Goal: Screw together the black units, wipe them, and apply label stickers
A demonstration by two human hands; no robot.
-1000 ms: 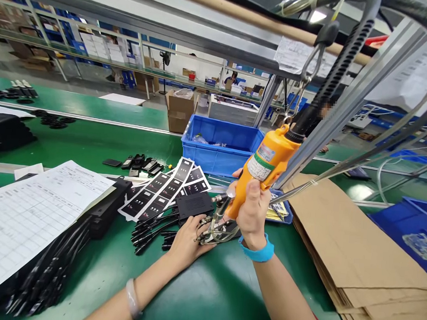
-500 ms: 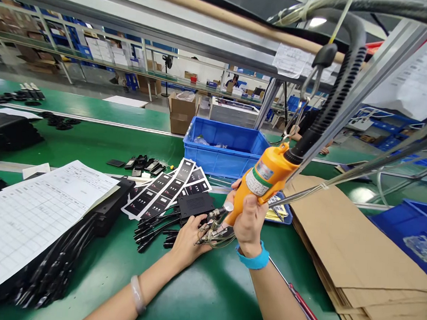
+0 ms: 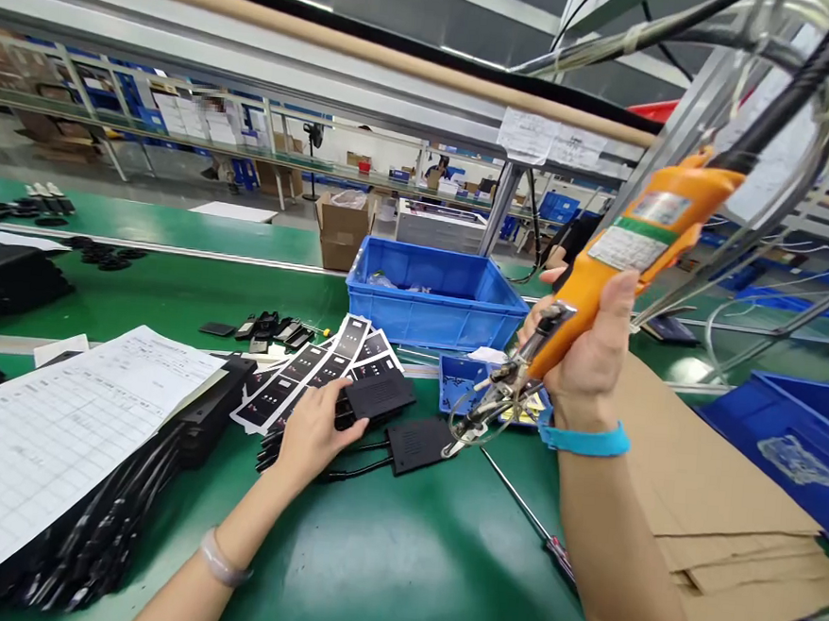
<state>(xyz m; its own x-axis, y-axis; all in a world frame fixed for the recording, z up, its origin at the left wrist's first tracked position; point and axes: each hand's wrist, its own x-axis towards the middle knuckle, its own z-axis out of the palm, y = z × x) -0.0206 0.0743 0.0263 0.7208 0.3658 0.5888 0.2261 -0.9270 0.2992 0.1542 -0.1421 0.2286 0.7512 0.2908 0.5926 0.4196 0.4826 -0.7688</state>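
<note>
My right hand (image 3: 592,361) is wrapped round an orange power screwdriver (image 3: 621,259) that hangs tilted from a black hose. Its metal tip reaches down to the right end of a flat black box (image 3: 419,445) with black cables, lying on the green table. My left hand (image 3: 317,427) has its thumb and fingers apart, beside the stacked black boxes (image 3: 380,396) and over their cables; whether its fingertips touch them is unclear. Printed black-and-white label sheets (image 3: 266,402) lie behind that hand.
A blue bin (image 3: 435,319) stands behind, with a small blue tray (image 3: 456,382) of screws before it. A long screwdriver (image 3: 525,507) and cardboard sheets (image 3: 716,464) lie at the right. Papers (image 3: 86,429) cover cabled black boxes at the left. A person's arm shows beyond the table.
The orange screwdriver has moved right and up in the view with my right hand. My left hand has moved left, away from its tip, and a flat black box now shows between them.
</note>
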